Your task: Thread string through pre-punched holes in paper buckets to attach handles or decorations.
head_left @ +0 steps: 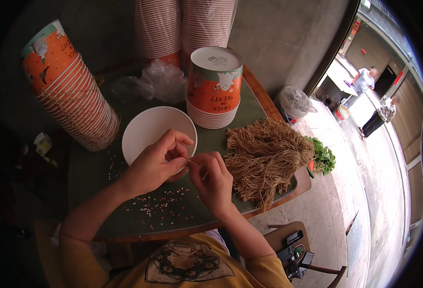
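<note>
White paper tub point(156, 126) = ref pt, standing mouth-up on the green tabletop point(92, 194). L hand point(161, 158) is over the tub's near-right part, thumb + index pinched on a thin tan strand point(189, 161); R hand point(213, 180), just right of the tub, pinches the same bit w/ thumb + fingertips. Strand sits btwn both hands at the tub's R rim — too fine to see its full run.

Near side of tub: loose red & white beads point(161, 206), a few more to its L. Right of tub: big heap of tan stringy strands point(269, 161), w/ leafy greens point(321, 156) beyond. Behind-right, close by: upside-down stack of orange-green paper tubs point(214, 93). Left of tub: leaning stack of same point(72, 91), string-wrapped. Behind tub — crumpled clear plastic bag point(163, 80).
</note>
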`<state>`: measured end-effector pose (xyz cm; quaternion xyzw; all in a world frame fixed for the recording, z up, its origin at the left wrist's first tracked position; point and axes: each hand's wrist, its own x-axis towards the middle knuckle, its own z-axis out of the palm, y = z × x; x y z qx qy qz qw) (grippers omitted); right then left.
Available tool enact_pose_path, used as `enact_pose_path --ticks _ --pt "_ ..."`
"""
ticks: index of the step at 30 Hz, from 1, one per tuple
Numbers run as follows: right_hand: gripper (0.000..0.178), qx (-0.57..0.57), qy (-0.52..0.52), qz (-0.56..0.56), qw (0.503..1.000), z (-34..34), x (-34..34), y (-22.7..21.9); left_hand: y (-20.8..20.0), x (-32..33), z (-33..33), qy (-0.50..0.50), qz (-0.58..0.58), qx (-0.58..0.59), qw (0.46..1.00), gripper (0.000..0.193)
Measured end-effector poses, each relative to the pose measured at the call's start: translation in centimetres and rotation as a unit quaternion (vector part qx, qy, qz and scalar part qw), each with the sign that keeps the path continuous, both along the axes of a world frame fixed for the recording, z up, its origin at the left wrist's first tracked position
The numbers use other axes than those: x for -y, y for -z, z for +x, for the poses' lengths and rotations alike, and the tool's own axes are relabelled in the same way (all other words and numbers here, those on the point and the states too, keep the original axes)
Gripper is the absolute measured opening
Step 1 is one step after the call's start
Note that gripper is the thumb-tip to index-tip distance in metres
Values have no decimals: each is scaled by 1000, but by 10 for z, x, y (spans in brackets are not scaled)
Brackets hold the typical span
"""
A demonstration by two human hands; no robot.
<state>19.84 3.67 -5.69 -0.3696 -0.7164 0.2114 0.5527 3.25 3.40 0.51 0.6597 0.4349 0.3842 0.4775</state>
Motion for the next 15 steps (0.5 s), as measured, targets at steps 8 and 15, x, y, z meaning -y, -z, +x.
enact_pose_path --ticks 8,15 --pt "20 43 7 56 997 3 -3 1 -2 1 1 -8 38 -43 998 26" --pt "20 -1 -9 0 1000 -2 0 5 -1 0 -1 3 29 -78 997 27"
